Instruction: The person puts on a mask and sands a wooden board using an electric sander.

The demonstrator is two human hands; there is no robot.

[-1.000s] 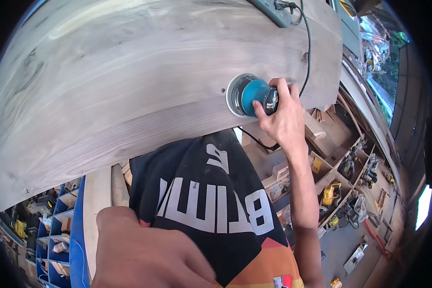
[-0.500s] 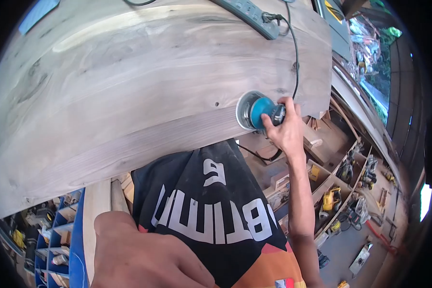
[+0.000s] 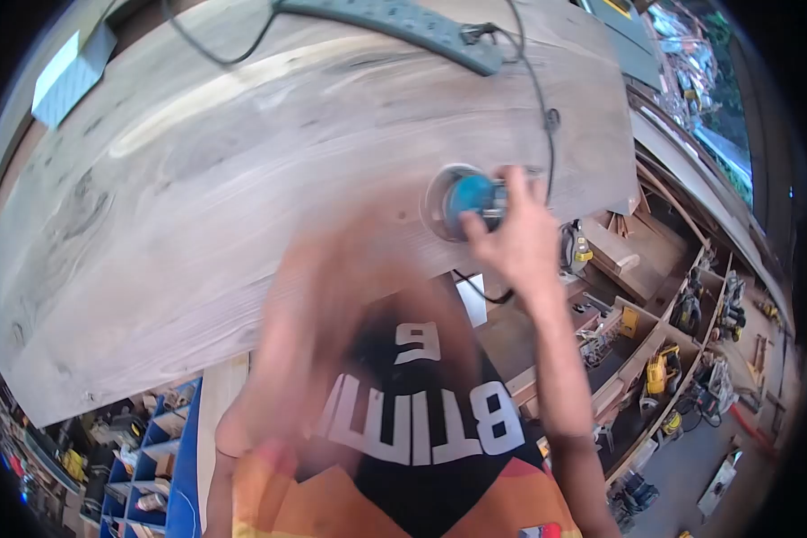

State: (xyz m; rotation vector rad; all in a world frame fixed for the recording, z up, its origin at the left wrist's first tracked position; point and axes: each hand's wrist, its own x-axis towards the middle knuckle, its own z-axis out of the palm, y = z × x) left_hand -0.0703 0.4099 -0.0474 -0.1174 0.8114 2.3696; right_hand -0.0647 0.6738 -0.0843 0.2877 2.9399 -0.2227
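Note:
My right hand (image 3: 522, 235) is wrapped round the body of a teal orbital sander (image 3: 471, 195), with the thumb along its near side. The sander rests near the front edge of a broad wooden board (image 3: 269, 152) with pale and dark grain. A dark cord (image 3: 547, 99) runs across the board beside the hand. My left hand (image 3: 363, 235) is a smear of motion over the front part of the board, left of the sander. Its fingers cannot be made out.
A grey-green power strip (image 3: 403, 27) with a plug in it lies at the board's far side. Blue compartments (image 3: 166, 448) stand below at left. To the right, wooden bins (image 3: 619, 377) hold several power tools, including a yellow one (image 3: 662, 368).
My left hand has risen from near my body to over the board. My right hand and the sander have shifted slightly left in view. The camera view has also shifted.

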